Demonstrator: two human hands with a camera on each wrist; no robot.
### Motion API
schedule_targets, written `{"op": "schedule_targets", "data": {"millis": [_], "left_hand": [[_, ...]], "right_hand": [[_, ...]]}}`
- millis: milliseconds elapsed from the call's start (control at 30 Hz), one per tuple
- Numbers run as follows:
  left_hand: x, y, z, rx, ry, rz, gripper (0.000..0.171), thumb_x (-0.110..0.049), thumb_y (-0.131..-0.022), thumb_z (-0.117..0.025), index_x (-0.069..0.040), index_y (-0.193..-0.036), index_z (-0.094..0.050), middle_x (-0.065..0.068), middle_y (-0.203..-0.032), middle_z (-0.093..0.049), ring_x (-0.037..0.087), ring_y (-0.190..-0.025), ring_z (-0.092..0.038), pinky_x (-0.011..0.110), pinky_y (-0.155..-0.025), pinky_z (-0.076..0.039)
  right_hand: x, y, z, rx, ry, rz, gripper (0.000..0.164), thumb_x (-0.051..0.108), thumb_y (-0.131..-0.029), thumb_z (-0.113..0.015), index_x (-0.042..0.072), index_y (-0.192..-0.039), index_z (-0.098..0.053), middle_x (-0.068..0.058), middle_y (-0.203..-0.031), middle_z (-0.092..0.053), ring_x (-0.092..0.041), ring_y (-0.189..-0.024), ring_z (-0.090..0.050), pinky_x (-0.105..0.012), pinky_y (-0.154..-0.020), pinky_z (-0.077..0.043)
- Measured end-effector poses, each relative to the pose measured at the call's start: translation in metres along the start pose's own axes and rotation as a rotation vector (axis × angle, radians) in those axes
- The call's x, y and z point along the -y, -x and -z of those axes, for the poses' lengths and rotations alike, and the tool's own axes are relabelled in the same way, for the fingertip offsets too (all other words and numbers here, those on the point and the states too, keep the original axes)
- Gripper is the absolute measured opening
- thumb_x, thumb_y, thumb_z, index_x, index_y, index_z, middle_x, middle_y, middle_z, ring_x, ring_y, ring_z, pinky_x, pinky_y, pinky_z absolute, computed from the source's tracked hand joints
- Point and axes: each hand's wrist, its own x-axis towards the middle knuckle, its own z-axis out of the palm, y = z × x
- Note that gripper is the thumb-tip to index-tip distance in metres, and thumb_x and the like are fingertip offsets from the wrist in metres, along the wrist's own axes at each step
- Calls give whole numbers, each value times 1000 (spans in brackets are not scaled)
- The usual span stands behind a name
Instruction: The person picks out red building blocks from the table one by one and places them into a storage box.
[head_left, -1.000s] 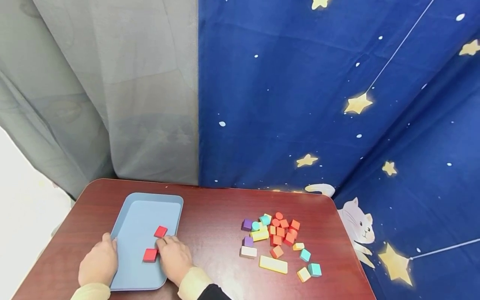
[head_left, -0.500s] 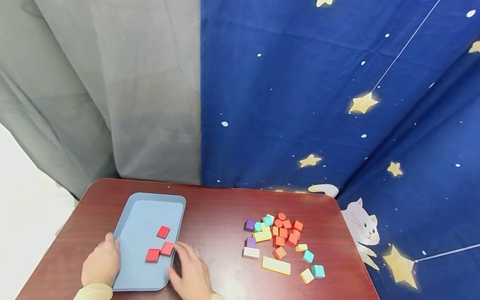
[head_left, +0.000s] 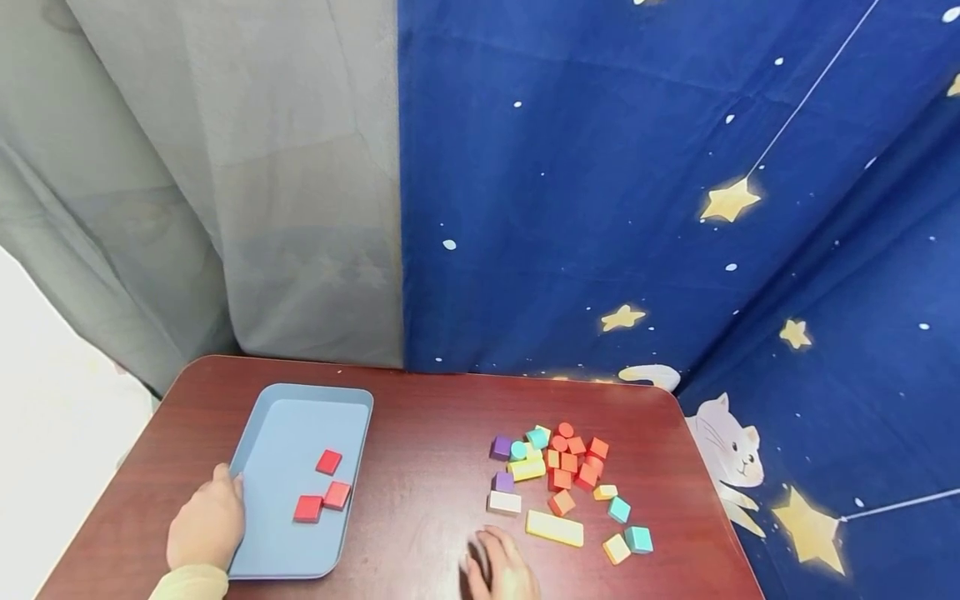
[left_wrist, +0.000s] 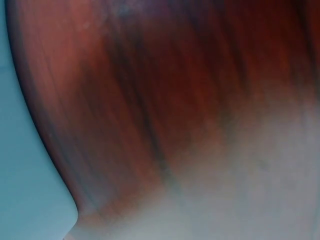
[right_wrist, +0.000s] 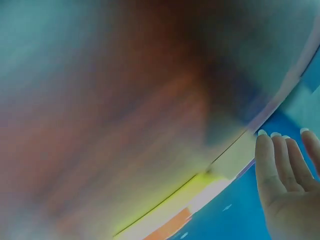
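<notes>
My left grip point(head_left: 206, 525) pinches tray point(head_left: 288, 433); tug could shift tiles point(head_left: 336, 496). Right grip point(head_left: 504, 567) spread, right of tray; low sweep could hit bar point(head_left: 554, 528).

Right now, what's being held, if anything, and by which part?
The left hand holds the tray by its left edge; the right hand looks empty.

No lettering, label, brand, number or sign is legible on the blue tray point(head_left: 300, 433), the red tiles point(head_left: 337, 496) inside it, the coloured blocks point(head_left: 568, 463) to its right, the worktop point(head_left: 427, 467) beneath it, or the star-and-cat curtain point(head_left: 525, 208) beyond and right of it.
</notes>
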Motion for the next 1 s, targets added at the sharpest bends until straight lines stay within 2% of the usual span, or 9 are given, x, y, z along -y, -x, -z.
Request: {"op": "schedule_targets", "data": {"millis": [100,200,333,400,600,767,1000], "left_hand": [[2,-1,1,2,0,11,47,-29,-103,-35,12,-126,-35,36,-93,-57,53,-76,-59,55,-57,-44],[3,0,1,5,10,5,47,-29,-103,-34,12,-127,-35,36,-93,-57,53,-77,-59,55,-57,-44],[3,0,1,1,22,-20,47,-28,-103,-34,12,-127,-35,35,-90,-57,53,-75,-59,54,-56,-44],[2,1,0,-10,23,-29,46,-27,-103,-34,12,-126,-35,35,-89,-57,52,-74,-59,54,-55,-44],[5,2,-4,-15,23,-29,47,-30,-103,-32,11,-124,-36,34,-88,-58,52,-72,-59,54,-54,-43],[4,1,-3,-13,18,-22,46,-30,-103,-33,11,-123,-36,33,-86,-58,51,-72,-59,54,-54,-43],[3,0,0,-10,24,-18,45,-29,-103,-33,11,-124,-36,33,-87,-57,52,-73,-59,54,-54,-43]], "right_hand": [[-15,4,8,-52,21,-49,36,18,-64,-82,16,-98,-70,7,-102,-65,-12,-86,-65,-18,-77,-47],[-23,4,18,-60,52,-145,33,18,-65,-82,18,-96,-70,9,-100,-65,-13,-87,-64,-19,-77,-47],[-30,2,30,-42,103,-276,29,22,-69,-82,20,-96,-71,9,-102,-65,-14,-90,-64,-29,-74,-50],[-33,0,35,-39,116,-316,28,22,-70,-81,20,-96,-71,8,-103,-65,-16,-91,-64,-33,-73,-50],[-48,-8,49,-26,145,-356,28,20,-72,-81,14,-98,-71,1,-104,-66,-21,-93,-63,-39,-74,-51],[-60,-15,58,19,161,-374,33,19,-72,-81,12,-102,-71,-4,-105,-65,-25,-95,-63,-43,-76,-51],[-77,-26,60,97,166,-394,35,22,-74,-81,12,-106,-69,-4,-108,-64,-26,-98,-61,-44,-81,-49]]}}
